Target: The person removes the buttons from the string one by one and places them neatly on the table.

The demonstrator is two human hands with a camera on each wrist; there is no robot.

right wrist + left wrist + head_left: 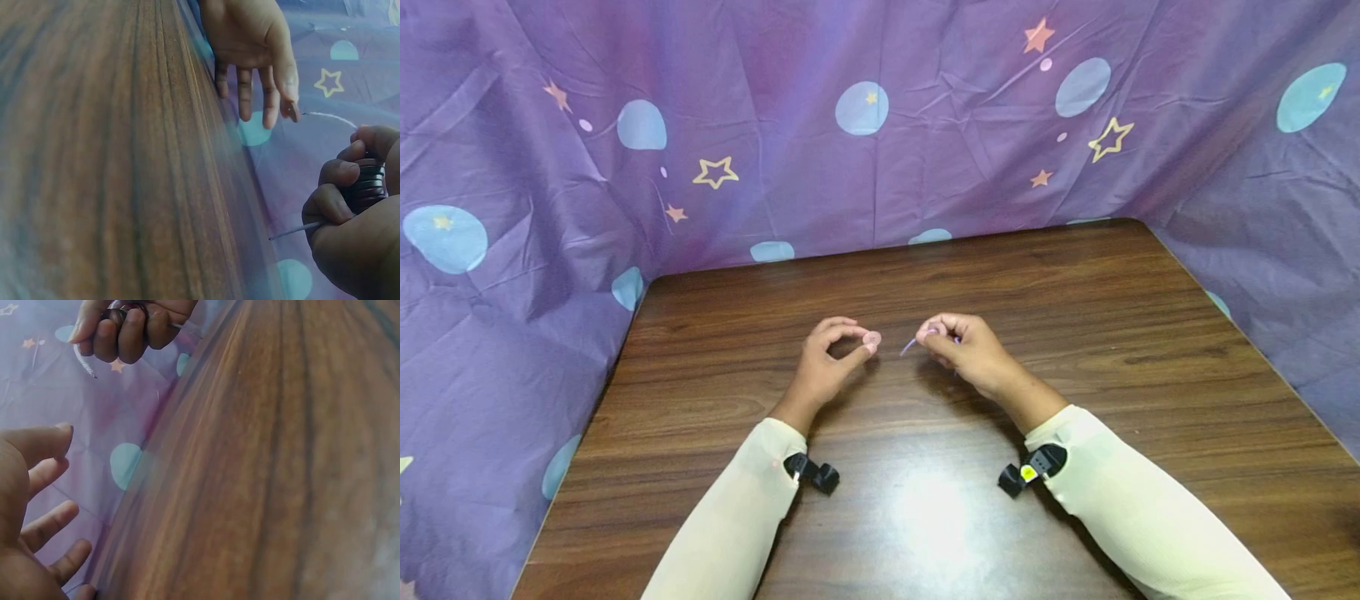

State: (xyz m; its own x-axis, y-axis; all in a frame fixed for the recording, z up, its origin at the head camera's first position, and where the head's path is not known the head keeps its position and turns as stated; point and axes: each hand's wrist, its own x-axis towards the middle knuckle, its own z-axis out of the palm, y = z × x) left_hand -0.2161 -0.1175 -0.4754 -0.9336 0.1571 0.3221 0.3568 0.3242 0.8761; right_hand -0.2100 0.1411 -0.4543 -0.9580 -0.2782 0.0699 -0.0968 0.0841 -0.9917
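My left hand (pixel 823 367) pinches a small round pink button (pixel 871 338) on edge between thumb and forefinger, its other fingers spread. In the right wrist view the button (pixel 293 111) faces the tip of a pale purple string (pixel 331 116), close to it but apart. My right hand (pixel 966 350) grips a stack of similar round buttons (pixel 367 187) threaded on that string, fingers curled round them. One string end reaches from its thumb and forefinger toward the left hand; the other tail (pixel 294 230) sticks out below the little finger. Both hands are held above the table.
The brown wood-grain table (pixel 715 433) spreads under both arms, with a bright glare near its front. A purple curtain (pixel 805 183) with stars and blue dots hangs behind and at the sides. Black wrist cameras (pixel 812 473) stick out from both pale sleeves.
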